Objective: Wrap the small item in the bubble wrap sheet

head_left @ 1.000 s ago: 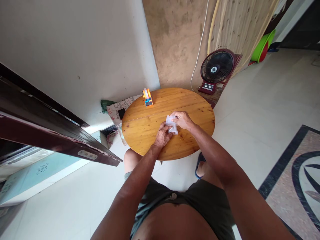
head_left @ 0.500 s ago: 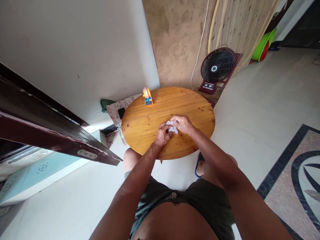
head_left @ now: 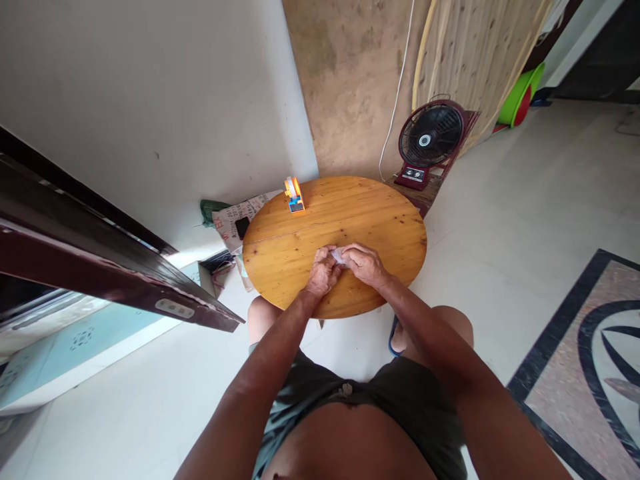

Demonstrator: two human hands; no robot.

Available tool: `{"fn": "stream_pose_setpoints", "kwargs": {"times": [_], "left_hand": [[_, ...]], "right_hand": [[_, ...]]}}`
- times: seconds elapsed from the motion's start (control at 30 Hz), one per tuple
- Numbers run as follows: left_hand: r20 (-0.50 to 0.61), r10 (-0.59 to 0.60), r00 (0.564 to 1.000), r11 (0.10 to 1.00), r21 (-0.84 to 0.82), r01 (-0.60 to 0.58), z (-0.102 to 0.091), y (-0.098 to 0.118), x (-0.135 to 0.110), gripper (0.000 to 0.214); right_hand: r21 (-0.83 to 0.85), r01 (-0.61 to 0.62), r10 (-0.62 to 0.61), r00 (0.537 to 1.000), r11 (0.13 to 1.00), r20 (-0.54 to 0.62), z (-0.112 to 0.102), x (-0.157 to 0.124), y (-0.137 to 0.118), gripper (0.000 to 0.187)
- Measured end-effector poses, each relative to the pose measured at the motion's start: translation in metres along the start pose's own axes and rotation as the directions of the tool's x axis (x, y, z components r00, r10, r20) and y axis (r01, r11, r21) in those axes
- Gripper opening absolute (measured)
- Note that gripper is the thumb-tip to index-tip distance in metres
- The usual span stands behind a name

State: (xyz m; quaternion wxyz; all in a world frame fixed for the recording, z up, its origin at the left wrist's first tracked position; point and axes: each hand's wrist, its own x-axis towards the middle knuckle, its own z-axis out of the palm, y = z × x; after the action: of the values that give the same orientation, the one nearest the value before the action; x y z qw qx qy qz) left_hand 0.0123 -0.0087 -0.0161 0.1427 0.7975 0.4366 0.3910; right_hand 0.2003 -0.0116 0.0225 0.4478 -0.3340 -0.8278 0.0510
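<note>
Over the near part of a round wooden table (head_left: 380, 220), my left hand (head_left: 321, 272) and my right hand (head_left: 365, 263) are pressed close together. Both have their fingers curled around a small crumpled piece of clear plastic (head_left: 339, 256), of which only a sliver shows between them. A small orange and blue object (head_left: 295, 195) stands at the far left edge of the table, well away from both hands.
A dark red floor fan (head_left: 429, 143) stands behind the table by a wooden panel (head_left: 475, 47). Newspaper with a dark phone-like thing (head_left: 235, 220) lies on the floor to the left. A dark door edge (head_left: 100, 267) juts in on the left. Tiled floor spreads right.
The plastic piece was held up and spread between my hands; it has since been crumpled down small. My right hand has drawn in toward the left, and both hands sit closer to me.
</note>
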Motion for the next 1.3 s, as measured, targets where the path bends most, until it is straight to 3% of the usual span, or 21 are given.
{"fn": "stream_pose_setpoints", "kwargs": {"times": [0.2, 0.4, 0.47, 0.57, 0.67, 0.87, 1.1, 1.3], "left_hand": [[-0.011, -0.016, 1.000, 0.995, -0.097, 0.015, -0.004, -0.002, -0.003, 0.028], [-0.036, -0.134, 0.990, 0.964, -0.236, 0.122, -0.012, -0.005, -0.009, 0.025], [-0.028, -0.145, 0.989, 0.960, -0.244, 0.134, -0.016, -0.007, -0.011, 0.036], [0.037, -0.031, 0.999, 0.981, -0.189, 0.037, -0.021, -0.009, -0.011, 0.056], [0.133, 0.079, 0.988, 0.990, -0.129, -0.062, -0.023, -0.013, -0.010, 0.055], [0.142, 0.110, 0.984, 0.992, -0.077, -0.100, -0.016, -0.023, -0.001, 0.051], [0.132, 0.062, 0.989, 0.983, -0.182, -0.038, -0.013, -0.029, 0.018, 0.044], [0.150, -0.104, 0.983, 0.936, -0.319, 0.148, -0.009, -0.037, 0.040, 0.049]], "right_hand": [[-0.018, -0.027, 0.027, 0.999, 0.999, 0.022, 0.006, -0.010, 0.002, 0.023], [0.020, 0.050, -0.051, 0.996, 0.999, 0.077, 0.003, -0.017, 0.007, 0.026], [0.018, 0.064, -0.066, 0.993, 0.998, 0.094, 0.002, -0.019, 0.008, 0.027], [0.005, 0.090, -0.090, 0.988, 0.996, 0.124, -0.001, -0.022, 0.009, 0.028], [0.003, 0.121, -0.120, 0.982, 0.993, 0.147, -0.004, -0.025, 0.010, 0.031], [0.040, 0.140, -0.144, 0.982, 0.989, 0.120, -0.008, -0.024, 0.010, 0.035], [0.102, -0.008, -0.004, 0.993, 0.995, 0.119, -0.002, -0.016, 0.021, 0.040], [0.132, -0.121, 0.103, 0.986, 0.984, 0.134, 0.007, 0.011, 0.051, 0.043]]}}
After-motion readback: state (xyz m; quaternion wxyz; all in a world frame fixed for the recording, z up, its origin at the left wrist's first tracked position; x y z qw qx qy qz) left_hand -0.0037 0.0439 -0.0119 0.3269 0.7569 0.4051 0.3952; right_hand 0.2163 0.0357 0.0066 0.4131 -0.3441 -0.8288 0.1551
